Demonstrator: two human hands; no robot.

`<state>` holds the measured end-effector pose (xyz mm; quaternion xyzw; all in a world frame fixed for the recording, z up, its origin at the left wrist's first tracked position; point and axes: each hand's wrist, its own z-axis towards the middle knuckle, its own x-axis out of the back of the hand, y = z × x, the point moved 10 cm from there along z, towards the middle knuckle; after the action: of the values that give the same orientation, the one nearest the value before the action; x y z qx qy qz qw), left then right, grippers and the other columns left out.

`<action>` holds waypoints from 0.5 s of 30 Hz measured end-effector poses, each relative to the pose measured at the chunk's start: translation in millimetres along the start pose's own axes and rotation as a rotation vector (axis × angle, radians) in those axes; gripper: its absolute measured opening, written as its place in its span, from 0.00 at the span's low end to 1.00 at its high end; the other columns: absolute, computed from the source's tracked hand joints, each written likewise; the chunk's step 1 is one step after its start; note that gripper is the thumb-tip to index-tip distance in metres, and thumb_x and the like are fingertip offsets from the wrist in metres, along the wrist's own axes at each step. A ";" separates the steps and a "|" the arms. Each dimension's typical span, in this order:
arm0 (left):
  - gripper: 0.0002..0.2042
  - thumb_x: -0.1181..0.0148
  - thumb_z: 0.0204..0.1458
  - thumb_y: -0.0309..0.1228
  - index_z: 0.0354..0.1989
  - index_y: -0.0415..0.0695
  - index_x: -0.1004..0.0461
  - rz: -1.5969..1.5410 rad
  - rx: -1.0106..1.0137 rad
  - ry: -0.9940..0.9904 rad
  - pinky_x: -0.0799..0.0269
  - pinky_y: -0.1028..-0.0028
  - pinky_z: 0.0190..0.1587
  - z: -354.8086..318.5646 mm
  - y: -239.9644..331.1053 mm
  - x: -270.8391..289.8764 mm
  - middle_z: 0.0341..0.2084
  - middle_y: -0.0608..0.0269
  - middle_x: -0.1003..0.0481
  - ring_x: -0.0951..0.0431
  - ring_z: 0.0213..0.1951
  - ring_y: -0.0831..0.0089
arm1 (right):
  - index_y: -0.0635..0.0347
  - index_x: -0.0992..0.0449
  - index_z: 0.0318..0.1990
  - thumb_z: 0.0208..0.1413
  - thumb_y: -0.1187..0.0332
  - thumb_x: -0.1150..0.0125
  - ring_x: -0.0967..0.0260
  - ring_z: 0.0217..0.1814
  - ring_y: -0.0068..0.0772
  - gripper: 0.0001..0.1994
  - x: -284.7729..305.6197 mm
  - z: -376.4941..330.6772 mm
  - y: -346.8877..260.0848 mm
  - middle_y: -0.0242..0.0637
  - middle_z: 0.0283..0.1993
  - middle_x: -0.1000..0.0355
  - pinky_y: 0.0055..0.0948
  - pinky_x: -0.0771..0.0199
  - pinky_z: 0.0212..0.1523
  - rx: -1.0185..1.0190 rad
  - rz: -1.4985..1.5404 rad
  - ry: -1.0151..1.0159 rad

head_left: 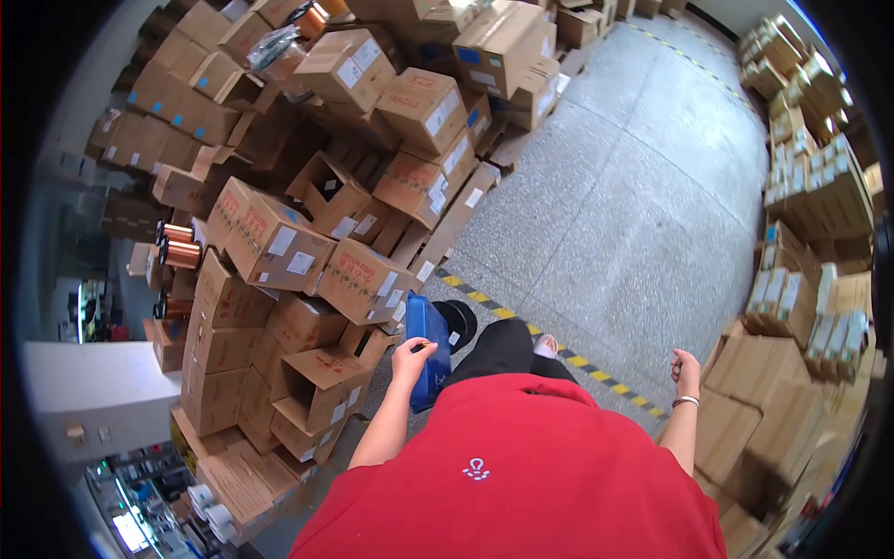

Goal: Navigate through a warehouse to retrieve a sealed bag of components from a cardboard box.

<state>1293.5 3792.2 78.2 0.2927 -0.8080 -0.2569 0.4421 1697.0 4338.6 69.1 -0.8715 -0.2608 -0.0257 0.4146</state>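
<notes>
My left hand (413,358) is closed on the rim of a blue plastic bin (430,374), which hangs upright at my left side. A black round item (455,323) shows against the bin's far right side; I cannot tell what kind it is. On the right, my right hand (686,367) hangs away from my body, its fingers curled in and nothing visible in them. A thin bracelet (685,401) circles that wrist. My dark trouser leg (498,347) and one light shoe (547,346) show below my red top.
Stacked cardboard boxes (368,279) on pallets (456,219) line the left, with copper wire spools (179,252) among them. More cartons (759,391) stand close on the right. A grey speckled floor aisle (615,205) runs ahead, edged by yellow-black tape (503,312).
</notes>
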 end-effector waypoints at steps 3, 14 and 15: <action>0.12 0.36 0.38 0.39 0.27 0.44 0.24 -0.088 0.008 0.019 0.33 0.77 0.35 26.7 44.8 -35.6 0.22 0.65 0.25 0.26 0.29 0.76 | 0.58 0.29 0.29 0.47 0.67 0.47 0.50 0.11 0.16 0.06 -23.6 64.2 -48.9 0.29 0.17 0.39 0.17 0.56 0.10 0.020 0.010 -0.065; 0.12 0.35 0.36 0.36 0.26 0.41 0.25 -0.091 -0.008 -0.084 0.33 0.77 0.32 187.8 161.1 -156.3 0.22 0.65 0.25 0.26 0.27 0.77 | 0.58 0.29 0.29 0.46 0.67 0.46 0.46 0.13 0.19 0.05 -110.5 192.7 -137.8 0.31 0.18 0.36 0.21 0.48 0.13 -0.220 -0.068 -0.195; 0.13 0.34 0.36 0.37 0.26 0.41 0.24 -0.090 -0.018 -0.128 0.33 0.77 0.32 206.6 178.3 -168.2 0.21 0.65 0.25 0.26 0.26 0.76 | 0.58 0.30 0.29 0.46 0.67 0.46 0.47 0.13 0.19 0.06 -94.0 207.4 -154.1 0.32 0.17 0.37 0.20 0.49 0.12 -0.221 -0.108 -0.117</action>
<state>1144.7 4066.5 5.0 0.3079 -0.8183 -0.3020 0.3799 1507.0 4530.7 18.0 -0.8965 -0.3267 -0.0256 0.2981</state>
